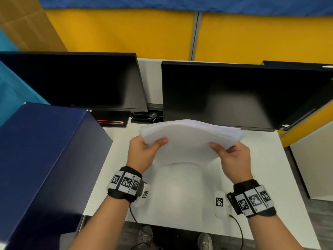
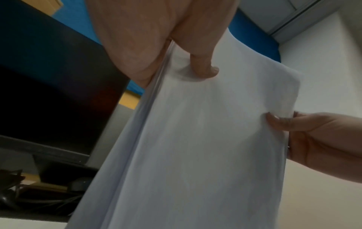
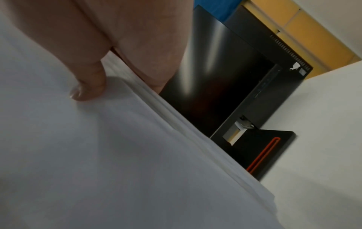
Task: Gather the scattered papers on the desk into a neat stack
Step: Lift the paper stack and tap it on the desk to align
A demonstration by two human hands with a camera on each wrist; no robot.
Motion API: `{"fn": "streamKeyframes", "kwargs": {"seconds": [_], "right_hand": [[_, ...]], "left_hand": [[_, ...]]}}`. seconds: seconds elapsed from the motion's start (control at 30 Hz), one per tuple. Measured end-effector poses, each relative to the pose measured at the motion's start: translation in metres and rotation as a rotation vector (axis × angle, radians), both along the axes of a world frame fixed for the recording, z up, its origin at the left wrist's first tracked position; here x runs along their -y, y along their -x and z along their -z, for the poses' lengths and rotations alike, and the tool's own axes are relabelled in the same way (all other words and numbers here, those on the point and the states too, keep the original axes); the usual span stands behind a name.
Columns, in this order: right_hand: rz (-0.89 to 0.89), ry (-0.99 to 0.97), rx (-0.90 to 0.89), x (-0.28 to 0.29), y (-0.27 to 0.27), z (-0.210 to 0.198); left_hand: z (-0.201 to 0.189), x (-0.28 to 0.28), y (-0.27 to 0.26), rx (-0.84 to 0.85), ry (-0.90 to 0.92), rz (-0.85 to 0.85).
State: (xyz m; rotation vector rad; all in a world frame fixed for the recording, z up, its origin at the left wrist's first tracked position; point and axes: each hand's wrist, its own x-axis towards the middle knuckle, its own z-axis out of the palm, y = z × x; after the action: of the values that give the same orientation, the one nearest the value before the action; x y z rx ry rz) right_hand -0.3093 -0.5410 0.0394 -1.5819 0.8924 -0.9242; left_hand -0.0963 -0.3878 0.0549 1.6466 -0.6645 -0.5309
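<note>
A thick sheaf of white papers (image 1: 189, 139) is held up above the white desk (image 1: 180, 195), bowed upward in the middle. My left hand (image 1: 144, 150) grips its left edge, thumb on top. My right hand (image 1: 232, 156) grips the right edge the same way. In the left wrist view the papers (image 2: 195, 147) hang edge-on, with my left thumb (image 2: 203, 68) pressed on the sheet and the right hand (image 2: 313, 136) at the far side. In the right wrist view my right thumb (image 3: 88, 86) presses on the papers (image 3: 98, 155), whose edges (image 3: 176, 124) are slightly fanned.
Two dark monitors (image 1: 72, 80) (image 1: 243, 94) stand at the back of the desk before a yellow partition (image 1: 126, 29). A dark blue box (image 1: 45, 159) rises at the left. A monitor base with a red line (image 1: 111, 121) lies behind the papers. The desk's front edge (image 1: 180, 228) is near.
</note>
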Motion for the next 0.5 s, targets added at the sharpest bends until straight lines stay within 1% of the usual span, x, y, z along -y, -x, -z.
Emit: {"fn": "streamKeyframes", "kwargs": {"seconds": [0.07,0.13,0.17,0.27,0.33,0.43,0.5], "right_hand": [[-0.009,-0.025,-0.034,-0.001,0.004,0.002],[-0.052,-0.106,-0.063,-0.004,0.006,0.008],[-0.05,-0.143,-0.05,-0.006,0.007,0.01],[0.006,-0.185,0.125,-0.011,0.003,-0.003],[0.071,-0.149,0.194,-0.012,-0.004,-0.017],[0.175,-0.081,0.13,-0.011,-0.019,-0.031],[0.22,-0.081,0.083,-0.007,-0.026,-0.033]], "left_hand": [[0.006,0.0,0.005,0.005,-0.02,0.008],[0.014,0.001,0.011,-0.033,-0.064,0.005],[0.015,0.001,0.014,-0.053,-0.059,0.002],[0.002,0.006,0.023,-0.062,0.084,-0.032],[-0.009,0.011,0.029,-0.077,0.147,-0.111],[-0.02,0.025,0.034,-0.089,0.089,-0.288],[-0.023,0.029,0.035,-0.088,0.069,-0.334]]}}
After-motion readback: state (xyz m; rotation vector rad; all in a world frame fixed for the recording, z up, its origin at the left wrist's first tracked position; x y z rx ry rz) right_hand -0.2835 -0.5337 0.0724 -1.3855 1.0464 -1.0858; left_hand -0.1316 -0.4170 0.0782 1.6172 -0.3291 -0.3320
